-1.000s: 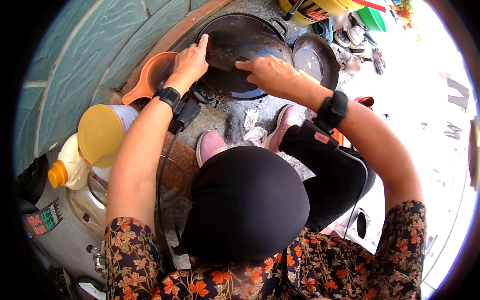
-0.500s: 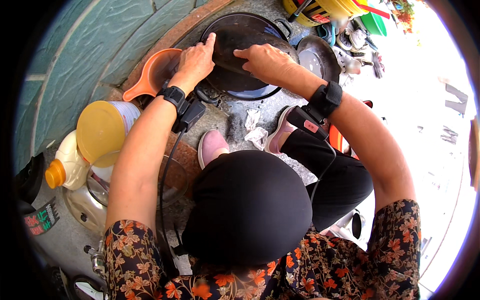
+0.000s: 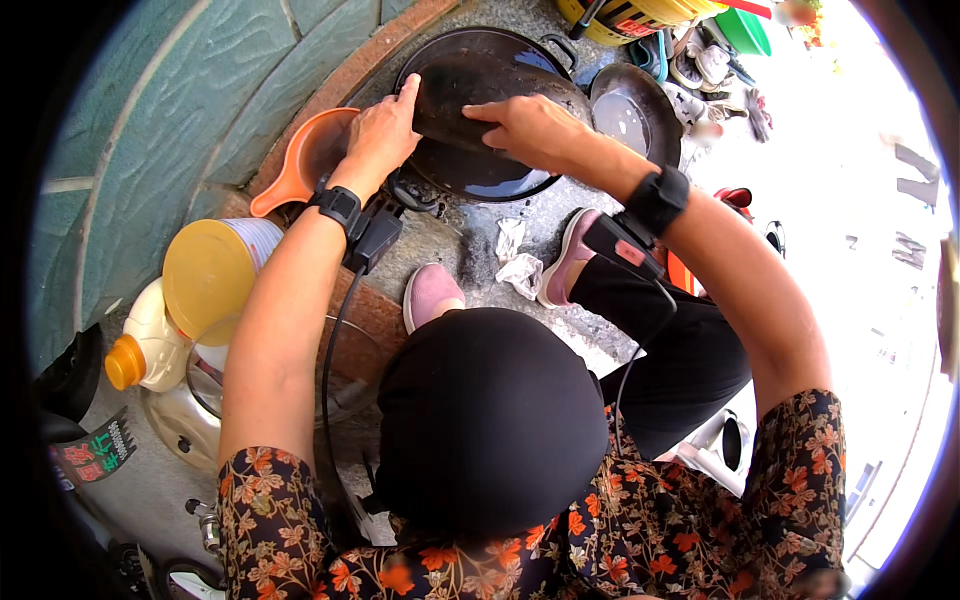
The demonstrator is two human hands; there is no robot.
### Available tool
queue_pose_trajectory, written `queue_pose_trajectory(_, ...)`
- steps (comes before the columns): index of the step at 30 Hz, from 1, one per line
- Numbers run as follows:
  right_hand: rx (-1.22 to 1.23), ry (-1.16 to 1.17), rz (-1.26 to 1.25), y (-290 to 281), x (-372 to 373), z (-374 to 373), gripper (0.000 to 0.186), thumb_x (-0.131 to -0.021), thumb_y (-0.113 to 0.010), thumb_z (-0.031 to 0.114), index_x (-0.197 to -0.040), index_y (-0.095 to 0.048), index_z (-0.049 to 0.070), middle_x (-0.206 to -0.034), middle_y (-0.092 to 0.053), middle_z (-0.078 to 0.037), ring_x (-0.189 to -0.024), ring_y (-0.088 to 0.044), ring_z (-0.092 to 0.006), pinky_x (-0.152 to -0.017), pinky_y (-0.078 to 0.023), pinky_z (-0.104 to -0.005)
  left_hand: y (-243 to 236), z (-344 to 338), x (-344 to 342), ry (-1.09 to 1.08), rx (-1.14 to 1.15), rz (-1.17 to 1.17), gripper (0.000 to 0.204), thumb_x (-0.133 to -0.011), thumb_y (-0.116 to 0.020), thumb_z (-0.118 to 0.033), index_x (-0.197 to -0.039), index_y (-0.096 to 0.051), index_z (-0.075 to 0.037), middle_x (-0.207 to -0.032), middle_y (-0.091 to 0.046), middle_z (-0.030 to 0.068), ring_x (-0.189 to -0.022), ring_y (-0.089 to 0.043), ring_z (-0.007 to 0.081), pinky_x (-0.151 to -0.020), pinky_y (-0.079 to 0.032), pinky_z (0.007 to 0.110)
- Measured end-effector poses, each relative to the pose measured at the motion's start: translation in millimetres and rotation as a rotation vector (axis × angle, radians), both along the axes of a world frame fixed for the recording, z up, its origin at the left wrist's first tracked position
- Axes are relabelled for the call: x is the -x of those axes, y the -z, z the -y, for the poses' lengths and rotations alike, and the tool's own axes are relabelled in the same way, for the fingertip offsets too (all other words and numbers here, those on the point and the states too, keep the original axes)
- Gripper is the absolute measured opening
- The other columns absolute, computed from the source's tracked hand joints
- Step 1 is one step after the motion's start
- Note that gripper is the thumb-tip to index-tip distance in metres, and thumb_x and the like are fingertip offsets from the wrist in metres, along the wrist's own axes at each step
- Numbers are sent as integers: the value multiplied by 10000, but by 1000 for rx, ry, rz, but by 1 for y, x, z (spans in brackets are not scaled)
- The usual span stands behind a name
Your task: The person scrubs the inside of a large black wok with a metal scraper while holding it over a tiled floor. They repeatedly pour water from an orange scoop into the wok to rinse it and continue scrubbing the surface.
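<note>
In front of me a wide black two-handled pan [image 3: 470,180] sits on the ground with some water in it. A dark, flat, pan-like piece [image 3: 500,85] lies tilted across it, its surface dull and stained. My left hand [image 3: 383,135] is closed at the left end of this piece, one finger stretched along its edge. My right hand [image 3: 535,128] is closed at its near edge, one digit laid on top and the others curled, partly hidden. An orange scoop [image 3: 292,175] rests beside my left wrist, by the wall.
A smaller dark pan [image 3: 650,115] with liquid stands right of the big one. A yellow bucket [image 3: 640,22] and several shoes [image 3: 710,65] are beyond. A yellow-lidded tub [image 3: 208,280], a bottle [image 3: 155,335] and a glass lid [image 3: 350,385] lie left. Crumpled tissue [image 3: 518,265] lies between my feet.
The hands keep nearly the same places on the dark piece. My left hand has shifted very slightly left and down in the picture; the whole view has moved a little.
</note>
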State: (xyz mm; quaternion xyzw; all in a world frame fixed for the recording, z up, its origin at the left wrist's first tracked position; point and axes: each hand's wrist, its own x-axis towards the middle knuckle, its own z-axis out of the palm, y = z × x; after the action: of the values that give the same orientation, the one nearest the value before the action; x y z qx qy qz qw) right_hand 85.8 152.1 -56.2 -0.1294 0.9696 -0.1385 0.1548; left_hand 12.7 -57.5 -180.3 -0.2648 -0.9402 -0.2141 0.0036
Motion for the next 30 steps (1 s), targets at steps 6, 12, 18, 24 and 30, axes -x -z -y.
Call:
queue_pose_trajectory(6,352,122,-152,17,-93,-34,581,-944,-617,114,-1502,-454,117,-1263,-629,-283,-1094,-642,-440,-944,-522,-459,-1,3,1,-26,58,28,802,-833,-747,-129,-1529,-354,-60,-1140,-671,248,-1042,-677,412,-889,-553,502)
queue_pose_trajectory(12,129,375,21,-1,-99,-55,556,-958,-611,150,-1495,-478,197,-1028,-700,-259,-933,-682,-434,-833,-542,-492,18,26,1,-54,31,-121,593,-894,-697,-179,-1431,-484,-46,-1263,-641,172,-1219,-584,358,-973,-505,488)
queue_pose_trajectory(18,-99,81,-49,-28,-50,-16,335,-941,-623,177,-1260,-686,96,-972,-725,-244,-914,-714,-403,-799,-575,-476,38,40,12,-46,-180,-34,298,-931,-638,-171,-1143,-654,38,-1127,-659,210,-1127,-601,395,-941,-484,474)
queue_pose_trajectory(24,-358,-127,-45,-5,7,46,225,-940,-587,151,-993,-749,3,-1001,-755,-201,-967,-747,-339,-776,-603,-401,44,31,13,103,-120,66,231,-910,-692,-206,-994,-679,9,-1007,-660,220,-1036,-633,414,-864,-512,523)
queue_pose_trajectory(30,-178,-81,-93,-19,-20,10,359,-947,-608,145,-1302,-654,112,-936,-742,-195,-898,-734,-362,-781,-588,-458,45,36,-10,91,-233,96,260,-948,-644,-232,-988,-648,25,-954,-625,249,-952,-612,444,-810,-477,512)
